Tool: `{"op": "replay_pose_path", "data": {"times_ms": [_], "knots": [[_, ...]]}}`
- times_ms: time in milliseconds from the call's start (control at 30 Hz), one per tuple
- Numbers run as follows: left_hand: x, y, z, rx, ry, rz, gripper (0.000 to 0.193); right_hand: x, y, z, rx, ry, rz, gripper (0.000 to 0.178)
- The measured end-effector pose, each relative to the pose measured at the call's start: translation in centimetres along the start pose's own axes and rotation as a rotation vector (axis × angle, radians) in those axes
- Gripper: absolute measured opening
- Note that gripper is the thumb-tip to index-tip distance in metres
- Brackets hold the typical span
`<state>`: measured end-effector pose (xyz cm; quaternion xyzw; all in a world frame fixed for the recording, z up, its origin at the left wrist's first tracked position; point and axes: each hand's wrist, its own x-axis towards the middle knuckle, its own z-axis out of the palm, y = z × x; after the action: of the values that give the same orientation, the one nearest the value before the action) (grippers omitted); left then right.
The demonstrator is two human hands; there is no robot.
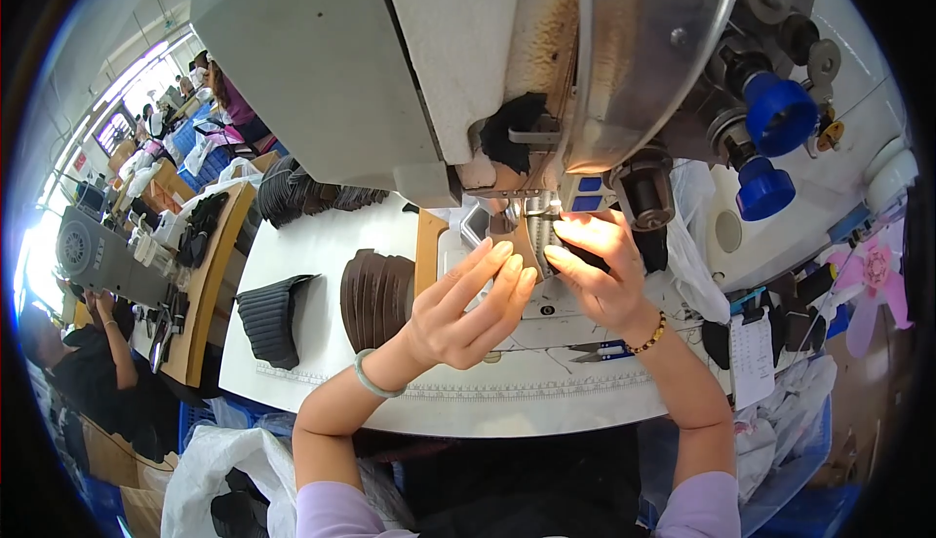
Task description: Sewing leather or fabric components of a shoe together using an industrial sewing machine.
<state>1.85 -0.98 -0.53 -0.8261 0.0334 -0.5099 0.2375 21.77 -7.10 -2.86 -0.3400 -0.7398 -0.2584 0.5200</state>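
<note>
Both hands are at the needle area of a grey sewing machine (312, 60). My left hand (463, 312) has its fingers pressed together at the edge of a small brown piece (525, 246), which looks like leather or fabric. My right hand (606, 270) curls its fingers round a dark piece (582, 251), mostly hidden, right beside the presser area. Left of my left hand stands a fanned stack of brown pieces (376, 296). Farther left lies a stack of black pieces (269, 318).
Small scissors (602, 350) lie near my right wrist on the white table (331, 382). More dark pieces (292, 192) are heaped at the back left. Blue knobs (780, 114) jut out at the right, above a clear plastic bag (694, 246). A co-worker (107, 372) sits at the left.
</note>
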Motion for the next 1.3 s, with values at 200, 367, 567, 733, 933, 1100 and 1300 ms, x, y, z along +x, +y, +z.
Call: {"op": "replay_pose_path", "data": {"times_ms": [200, 367, 567, 733, 933, 1100, 1300], "knots": [[0.0, -0.3, -0.6, 0.027, -0.006, 0.025, 0.017, -1.0, 1.0, -1.0, 0.183, -0.022, 0.191, 0.049], [0.5, -0.2, -0.6, -0.011, -0.028, 0.018, 0.018, -2.0, 3.0, -2.1, 0.572, -0.227, 0.669, 0.067], [0.8, -0.1, -0.8, -0.025, -0.044, -0.005, 0.019, -2.6, 3.1, -1.8, 0.451, -0.146, 0.538, 0.063], [0.7, -0.5, -0.8, -0.031, -0.062, -0.016, 0.019, -1.5, 2.0, -2.0, 0.554, -0.185, 0.813, 0.050], [-0.2, -1.5, 0.0, -0.133, -0.060, -0.167, 0.027, -1.0, 2.1, -1.7, 0.360, -0.161, 0.628, 0.047], [-0.4, -1.6, 0.2, -0.152, -0.063, -0.205, 0.030, -1.1, 2.1, -1.6, 0.346, -0.154, 0.656, 0.047], [0.3, -1.5, 0.4, -0.130, -0.051, -0.264, 0.025, -1.8, 2.7, -1.4, 0.295, -0.156, 0.712, 0.048]]}}
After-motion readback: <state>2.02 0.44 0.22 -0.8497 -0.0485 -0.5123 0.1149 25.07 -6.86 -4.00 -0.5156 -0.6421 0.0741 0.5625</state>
